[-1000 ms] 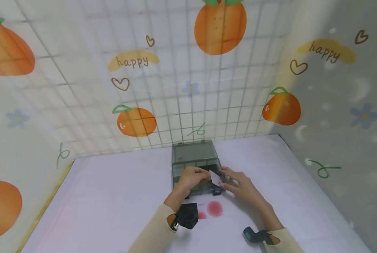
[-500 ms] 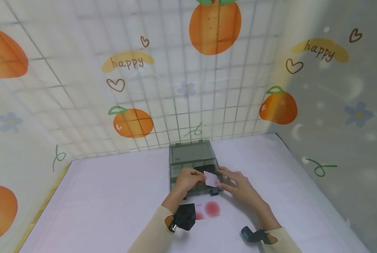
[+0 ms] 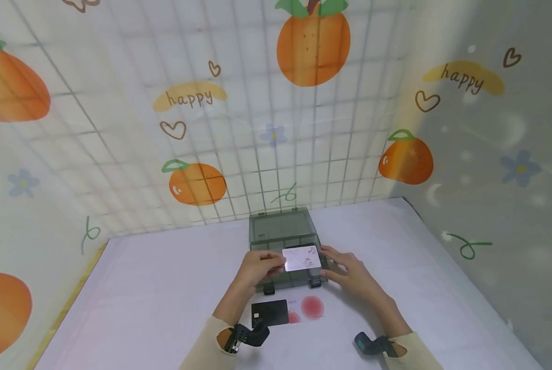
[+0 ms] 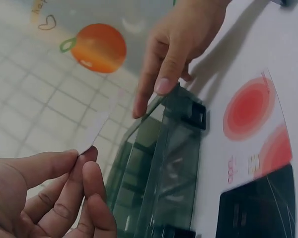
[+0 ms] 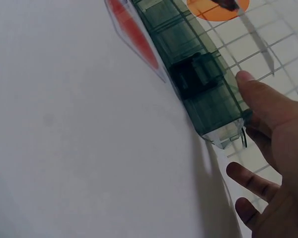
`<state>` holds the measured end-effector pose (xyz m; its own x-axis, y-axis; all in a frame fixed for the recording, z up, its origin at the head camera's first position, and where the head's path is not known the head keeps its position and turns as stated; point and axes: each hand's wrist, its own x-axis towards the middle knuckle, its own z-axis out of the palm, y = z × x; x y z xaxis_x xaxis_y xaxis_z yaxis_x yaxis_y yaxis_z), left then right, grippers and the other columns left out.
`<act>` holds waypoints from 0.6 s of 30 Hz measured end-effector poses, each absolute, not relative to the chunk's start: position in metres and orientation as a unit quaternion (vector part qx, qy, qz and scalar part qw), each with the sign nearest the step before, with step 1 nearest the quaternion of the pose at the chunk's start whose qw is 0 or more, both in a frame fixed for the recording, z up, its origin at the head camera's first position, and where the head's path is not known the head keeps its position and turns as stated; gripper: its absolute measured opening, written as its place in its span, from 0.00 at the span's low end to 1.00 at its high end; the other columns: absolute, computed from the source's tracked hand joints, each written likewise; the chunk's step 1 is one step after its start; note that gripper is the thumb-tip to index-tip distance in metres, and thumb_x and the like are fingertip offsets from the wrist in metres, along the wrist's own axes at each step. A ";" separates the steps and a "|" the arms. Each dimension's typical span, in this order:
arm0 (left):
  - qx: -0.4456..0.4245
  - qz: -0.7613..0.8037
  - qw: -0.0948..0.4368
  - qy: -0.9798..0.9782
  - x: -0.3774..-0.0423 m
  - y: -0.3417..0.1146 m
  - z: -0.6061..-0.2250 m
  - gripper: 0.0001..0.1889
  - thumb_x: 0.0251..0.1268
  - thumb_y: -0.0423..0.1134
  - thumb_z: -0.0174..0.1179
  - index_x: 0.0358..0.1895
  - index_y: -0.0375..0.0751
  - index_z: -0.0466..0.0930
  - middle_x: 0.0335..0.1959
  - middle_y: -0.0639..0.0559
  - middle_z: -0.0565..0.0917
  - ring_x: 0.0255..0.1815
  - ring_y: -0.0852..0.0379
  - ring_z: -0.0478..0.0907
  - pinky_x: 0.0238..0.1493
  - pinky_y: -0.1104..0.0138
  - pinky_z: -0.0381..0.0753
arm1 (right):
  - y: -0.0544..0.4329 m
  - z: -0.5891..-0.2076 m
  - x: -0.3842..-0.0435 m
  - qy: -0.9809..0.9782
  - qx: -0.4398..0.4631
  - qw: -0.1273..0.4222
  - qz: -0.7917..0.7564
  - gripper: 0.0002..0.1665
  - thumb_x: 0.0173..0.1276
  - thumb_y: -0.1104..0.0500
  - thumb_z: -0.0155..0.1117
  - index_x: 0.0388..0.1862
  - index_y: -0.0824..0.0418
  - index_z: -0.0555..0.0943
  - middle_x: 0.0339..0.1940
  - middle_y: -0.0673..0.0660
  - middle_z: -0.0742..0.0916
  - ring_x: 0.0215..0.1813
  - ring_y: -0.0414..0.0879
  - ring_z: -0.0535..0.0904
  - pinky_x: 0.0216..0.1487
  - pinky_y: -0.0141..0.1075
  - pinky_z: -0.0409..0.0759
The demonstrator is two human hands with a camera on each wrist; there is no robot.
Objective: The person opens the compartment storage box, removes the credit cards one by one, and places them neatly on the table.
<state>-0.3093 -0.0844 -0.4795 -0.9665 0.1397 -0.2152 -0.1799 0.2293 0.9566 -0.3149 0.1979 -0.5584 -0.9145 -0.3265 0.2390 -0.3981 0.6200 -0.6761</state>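
Note:
My left hand [image 3: 257,270] pinches a white card with a small pinkish print [image 3: 302,258] between thumb and fingers. In the left wrist view the white card [image 4: 98,124] appears nearly edge-on. Below the card, a translucent green compartment box [image 3: 282,226] stands with its lid tipped back and two dark latches at the front. My right hand [image 3: 352,270] is at the box's right side, thumb and fingers loosely extended. The right wrist view has the thumb [image 5: 260,96] by the box's rim; whether it touches cannot be told. The held card partly hides the compartments.
In front of the box lie a black card marked VIP [image 3: 270,313] and a white card with red circles [image 3: 311,308], side by side on the white table [image 3: 174,298]. A patterned curtain [image 3: 239,133] and a wire grid stand behind.
The left hand has shifted slightly left and turned the white card, so its printed face now shows broadly. The black card has come into fuller view. The right hand has barely moved.

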 end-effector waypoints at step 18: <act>-0.016 0.644 0.119 0.755 -0.281 -0.127 -0.480 0.14 0.65 0.41 0.69 0.44 0.31 0.86 0.33 0.48 0.87 0.37 0.53 0.84 0.48 0.56 0.82 | 0.196 -0.559 -0.313 -0.897 0.193 0.042 0.396 0.40 0.66 0.39 0.69 0.73 0.51 0.73 0.75 0.46 0.71 0.65 0.55 0.72 0.64 0.62 0.68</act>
<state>-0.2807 -0.1265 -0.4800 -0.9709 0.1294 -0.2014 -0.1784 0.1698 0.9692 -0.3135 0.1962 -0.5593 -0.9219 -0.3126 0.2288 -0.3798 0.6126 -0.6932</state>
